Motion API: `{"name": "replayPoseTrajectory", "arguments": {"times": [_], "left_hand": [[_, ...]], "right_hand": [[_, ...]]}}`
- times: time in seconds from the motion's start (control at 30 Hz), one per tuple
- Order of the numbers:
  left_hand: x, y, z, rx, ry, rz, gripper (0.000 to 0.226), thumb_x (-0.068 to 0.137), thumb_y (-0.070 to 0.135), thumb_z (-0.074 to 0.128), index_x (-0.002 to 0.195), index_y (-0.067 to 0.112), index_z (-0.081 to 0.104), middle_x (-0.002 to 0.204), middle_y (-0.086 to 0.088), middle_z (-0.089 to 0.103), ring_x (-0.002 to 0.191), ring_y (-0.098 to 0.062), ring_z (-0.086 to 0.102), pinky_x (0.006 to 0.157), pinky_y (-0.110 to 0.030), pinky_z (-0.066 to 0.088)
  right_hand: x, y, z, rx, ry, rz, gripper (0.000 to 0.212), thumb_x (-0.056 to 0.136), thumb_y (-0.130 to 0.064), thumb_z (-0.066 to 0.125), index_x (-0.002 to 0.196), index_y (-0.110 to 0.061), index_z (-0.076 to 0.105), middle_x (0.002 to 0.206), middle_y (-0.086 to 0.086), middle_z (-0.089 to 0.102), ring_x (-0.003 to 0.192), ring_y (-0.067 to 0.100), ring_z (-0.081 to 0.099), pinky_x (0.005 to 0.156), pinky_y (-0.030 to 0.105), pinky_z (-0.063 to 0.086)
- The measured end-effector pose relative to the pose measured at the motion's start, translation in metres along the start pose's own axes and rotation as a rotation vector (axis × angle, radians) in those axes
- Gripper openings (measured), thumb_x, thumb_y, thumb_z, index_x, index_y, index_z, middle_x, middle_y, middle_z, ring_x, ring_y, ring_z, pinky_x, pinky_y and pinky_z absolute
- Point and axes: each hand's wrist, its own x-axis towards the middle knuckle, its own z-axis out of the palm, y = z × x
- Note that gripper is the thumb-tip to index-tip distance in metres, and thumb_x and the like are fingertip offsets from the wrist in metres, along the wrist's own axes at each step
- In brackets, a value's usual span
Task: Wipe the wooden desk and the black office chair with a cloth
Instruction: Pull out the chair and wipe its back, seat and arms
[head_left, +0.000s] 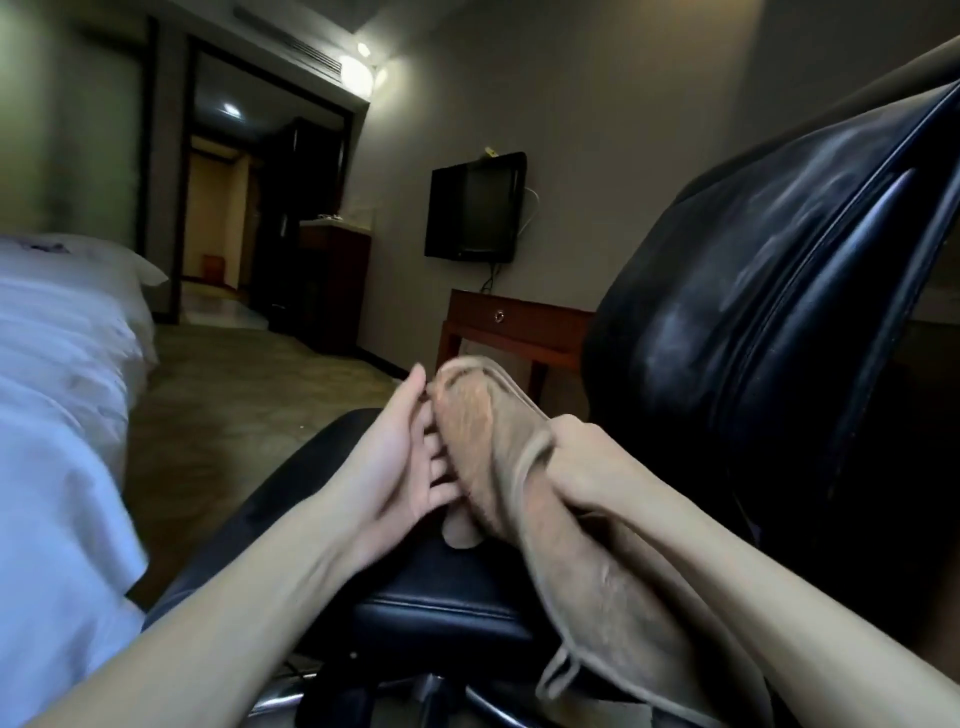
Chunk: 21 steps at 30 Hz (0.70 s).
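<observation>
Soft and light, the cloth (488, 415) droops from the right hand (587, 467), which grips it; the left hand (400, 467), fingers relaxed, touches its far fold.

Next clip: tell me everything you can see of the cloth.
The cloth is tan and fuzzy like towelling, with a stitched hem and a worn look. It is bunched lengthwise and held above the black chair's seat. The right hand grips its middle. The left hand touches its left side, grip unclear. Its long end drapes down along the right forearm, and a small corner hangs near the seat.
</observation>
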Motion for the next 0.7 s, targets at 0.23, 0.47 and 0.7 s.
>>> {"name": "replayPoseTrajectory", "arguments": {"times": [0.23,0.47,0.7], "left_hand": [[0.014,0.047,0.039,0.17,-0.049,0.219,0.046,0.079,0.056,0.076,0.118,0.035,0.065,0.107,-0.001,0.079,0.097,-0.016,0.077,0.081,-0.038,0.06],[0.025,0.065,0.034,0.422,0.055,0.193,0.036,0.089,0.012,0.076,0.118,0.011,0.055,0.091,-0.011,0.076,0.072,-0.017,0.075,0.057,-0.027,0.058],[0.023,0.083,0.0,0.611,0.177,-0.024,0.021,0.105,0.033,0.056,0.108,0.015,0.066,0.079,-0.003,0.069,0.062,-0.014,0.065,0.057,-0.027,0.057]], "right_hand": [[-0.053,-0.009,-0.014,0.491,0.483,-0.216,0.057,0.084,-0.084,0.035,0.086,-0.033,0.061,0.085,-0.013,0.065,0.079,0.001,0.06,0.078,0.036,0.05],[-0.016,-0.029,-0.013,0.529,0.265,-0.218,0.003,0.087,-0.031,0.072,0.087,-0.029,0.069,0.069,-0.002,0.066,0.06,0.005,0.055,0.073,0.038,0.055],[0.041,-0.043,-0.053,1.387,0.106,0.014,0.026,0.098,-0.014,0.047,0.073,-0.018,0.055,0.051,-0.005,0.045,0.038,0.008,0.037,0.032,0.016,0.025]]}}
